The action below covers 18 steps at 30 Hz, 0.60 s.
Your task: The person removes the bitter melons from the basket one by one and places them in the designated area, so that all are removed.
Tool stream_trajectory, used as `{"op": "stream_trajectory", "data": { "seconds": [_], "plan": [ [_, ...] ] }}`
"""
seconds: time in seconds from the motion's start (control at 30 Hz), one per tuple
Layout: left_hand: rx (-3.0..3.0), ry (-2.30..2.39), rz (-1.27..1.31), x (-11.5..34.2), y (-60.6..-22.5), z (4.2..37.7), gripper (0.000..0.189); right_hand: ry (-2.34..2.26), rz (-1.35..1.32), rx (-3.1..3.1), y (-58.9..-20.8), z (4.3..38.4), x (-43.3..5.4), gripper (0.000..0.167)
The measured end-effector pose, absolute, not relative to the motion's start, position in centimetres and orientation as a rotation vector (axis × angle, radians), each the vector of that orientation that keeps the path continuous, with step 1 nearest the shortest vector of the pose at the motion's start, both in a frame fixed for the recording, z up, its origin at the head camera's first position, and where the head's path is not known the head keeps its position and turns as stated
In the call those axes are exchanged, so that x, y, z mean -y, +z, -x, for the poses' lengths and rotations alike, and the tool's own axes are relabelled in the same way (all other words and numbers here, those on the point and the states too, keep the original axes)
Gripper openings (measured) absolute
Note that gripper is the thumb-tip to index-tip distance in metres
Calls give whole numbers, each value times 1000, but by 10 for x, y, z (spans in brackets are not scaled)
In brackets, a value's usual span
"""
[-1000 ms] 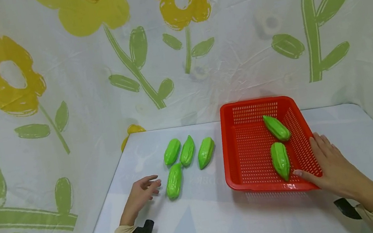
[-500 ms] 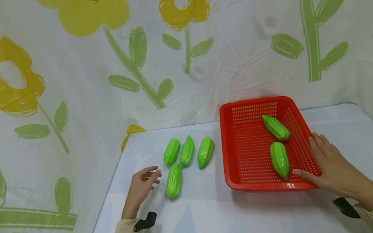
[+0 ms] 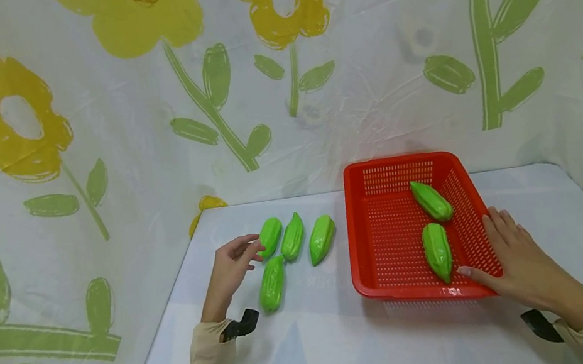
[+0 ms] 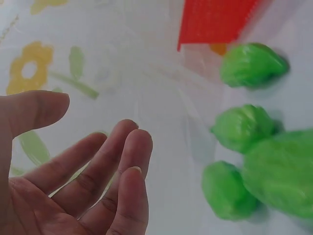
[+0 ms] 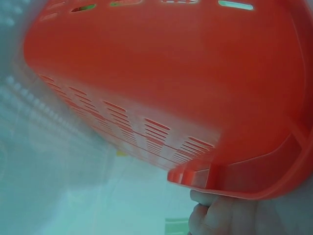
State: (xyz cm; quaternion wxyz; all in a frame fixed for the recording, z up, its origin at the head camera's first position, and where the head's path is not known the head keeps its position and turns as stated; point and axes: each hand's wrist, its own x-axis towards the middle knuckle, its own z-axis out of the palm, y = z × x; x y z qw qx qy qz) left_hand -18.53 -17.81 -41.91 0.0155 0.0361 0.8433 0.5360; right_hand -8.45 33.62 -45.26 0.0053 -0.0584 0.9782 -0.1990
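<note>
My left hand [image 3: 229,271] is raised at the left of a group of bright green, ridged, gourd-like vegetables. It holds nothing, its fingers loosely bent, the fingertips overlapping the far-left green vegetable [image 3: 271,236] in the head view. Nearby lie the front green vegetable [image 3: 272,284], the middle one [image 3: 292,237] and the right one [image 3: 323,239]. In the left wrist view the palm and spread thumb show beside the green vegetables [image 4: 242,128]. My right hand [image 3: 528,265] grips the front right corner of a red plastic basket [image 3: 358,241], thumb over the rim, fingers along the outside.
Inside the basket lie two more green vegetables, one farther back [image 3: 432,200] and one nearer the front [image 3: 438,252]. The pale tabletop [image 3: 319,356] ends at a white curtain [image 3: 372,112] printed with yellow flowers, which rises behind and at the left.
My left hand has moved away from me and slightly right, from beside the front green vegetable to the far-left one. The right hand stays at the basket, and the vegetables lie as before.
</note>
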Motion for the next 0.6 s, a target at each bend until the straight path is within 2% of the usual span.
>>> {"op": "stream_trajectory", "data": {
  "seconds": [0.6],
  "plan": [
    [-2512,1845,-283,120,-368,198,34,-584,177,-3049,-449,84,-335,125]
  ]
}}
